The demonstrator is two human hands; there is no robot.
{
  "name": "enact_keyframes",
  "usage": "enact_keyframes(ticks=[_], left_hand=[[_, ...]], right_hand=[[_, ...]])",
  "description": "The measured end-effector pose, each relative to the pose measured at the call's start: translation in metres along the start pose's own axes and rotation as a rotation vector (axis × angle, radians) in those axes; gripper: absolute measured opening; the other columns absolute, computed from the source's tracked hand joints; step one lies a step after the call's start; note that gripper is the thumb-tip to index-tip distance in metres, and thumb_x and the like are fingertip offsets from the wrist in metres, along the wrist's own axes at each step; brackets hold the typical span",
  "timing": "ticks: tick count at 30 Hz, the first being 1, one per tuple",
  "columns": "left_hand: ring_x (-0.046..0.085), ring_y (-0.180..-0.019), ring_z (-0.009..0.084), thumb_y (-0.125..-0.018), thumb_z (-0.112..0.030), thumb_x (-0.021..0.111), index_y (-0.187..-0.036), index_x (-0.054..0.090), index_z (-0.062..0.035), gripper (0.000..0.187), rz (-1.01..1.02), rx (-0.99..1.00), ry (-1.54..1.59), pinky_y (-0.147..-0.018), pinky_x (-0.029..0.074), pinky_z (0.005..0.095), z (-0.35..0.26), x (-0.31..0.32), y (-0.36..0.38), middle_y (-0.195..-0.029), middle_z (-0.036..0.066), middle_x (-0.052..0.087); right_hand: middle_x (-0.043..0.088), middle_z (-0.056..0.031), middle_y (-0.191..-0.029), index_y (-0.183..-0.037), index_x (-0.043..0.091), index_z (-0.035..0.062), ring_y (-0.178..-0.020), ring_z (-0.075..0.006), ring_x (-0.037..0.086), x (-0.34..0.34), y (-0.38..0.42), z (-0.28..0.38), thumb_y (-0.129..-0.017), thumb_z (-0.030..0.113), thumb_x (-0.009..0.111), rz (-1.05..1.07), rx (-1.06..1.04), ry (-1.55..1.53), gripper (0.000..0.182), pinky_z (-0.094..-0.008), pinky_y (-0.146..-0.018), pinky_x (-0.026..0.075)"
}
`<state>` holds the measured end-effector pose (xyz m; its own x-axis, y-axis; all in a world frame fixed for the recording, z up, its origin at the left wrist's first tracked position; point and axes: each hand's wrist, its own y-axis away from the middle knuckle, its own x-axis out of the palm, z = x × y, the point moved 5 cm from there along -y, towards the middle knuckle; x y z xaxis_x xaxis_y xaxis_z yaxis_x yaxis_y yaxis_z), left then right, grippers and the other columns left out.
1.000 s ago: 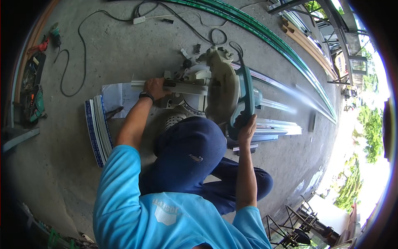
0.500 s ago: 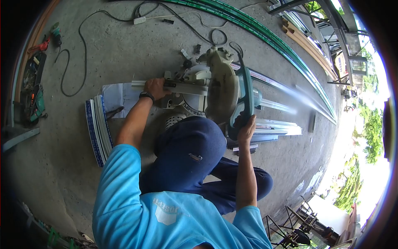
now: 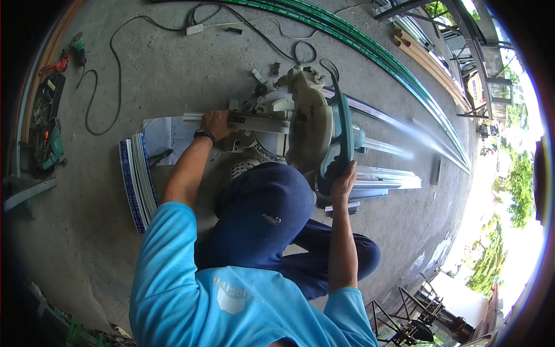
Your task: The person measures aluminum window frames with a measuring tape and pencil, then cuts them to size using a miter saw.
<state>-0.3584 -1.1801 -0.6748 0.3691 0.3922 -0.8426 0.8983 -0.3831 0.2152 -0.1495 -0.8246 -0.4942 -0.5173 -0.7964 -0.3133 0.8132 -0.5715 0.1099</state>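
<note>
A miter saw (image 3: 310, 124) stands on the floor in front of my knees, its blade guard low over the round base. My left hand (image 3: 217, 124) is closed over a pale metal profile (image 3: 260, 123) that lies along the saw's fence and runs up to the guard. On the other side, my right hand (image 3: 343, 182) wraps round the saw handle (image 3: 328, 176) at its near end. The blade and the cut end of the profile are hidden behind the guard.
Several cut strips (image 3: 139, 182) lie at the left beside a sheet of paper (image 3: 159, 130). Long green-wrapped profiles (image 3: 370, 52) cross the floor behind. More profiles (image 3: 387, 178) lie to the right. A power cord (image 3: 118, 75) loops at the back, and a drill (image 3: 79, 49) lies far left.
</note>
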Motion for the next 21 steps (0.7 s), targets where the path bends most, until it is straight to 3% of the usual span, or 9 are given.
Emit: enact_keyframes(ticks=[7, 21], left_hand=[[0.071, -0.102, 0.0368, -0.074, -0.044, 0.088, -0.11, 0.072, -0.0105, 0.052, -0.029, 0.013, -0.003, -0.09, 0.053, 0.0486, -0.0009, -0.0017, 0.0008, -0.101, 0.016, 0.075], [0.07, -0.104, 0.0371, -0.074, -0.045, 0.088, -0.11, 0.072, -0.0102, 0.053, -0.036, 0.007, -0.002, -0.092, 0.053, 0.0492, 0.0, 0.0008, -0.0003, -0.103, 0.016, 0.075]], right_hand=[[0.064, -0.0087, -0.071, -0.108, 0.065, -0.0051, -0.061, -0.0176, 0.061, 0.0005, 0.0015, 0.0007, -0.111, 0.055, 0.025, 0.003, -0.006, 0.009, 0.073, -0.0308, -0.059, 0.048], [0.065, -0.009, -0.072, -0.108, 0.066, -0.0053, -0.063, -0.0179, 0.061, -0.0012, 0.0031, -0.0083, -0.111, 0.055, 0.025, -0.025, -0.022, 0.034, 0.073, -0.032, -0.061, 0.048]])
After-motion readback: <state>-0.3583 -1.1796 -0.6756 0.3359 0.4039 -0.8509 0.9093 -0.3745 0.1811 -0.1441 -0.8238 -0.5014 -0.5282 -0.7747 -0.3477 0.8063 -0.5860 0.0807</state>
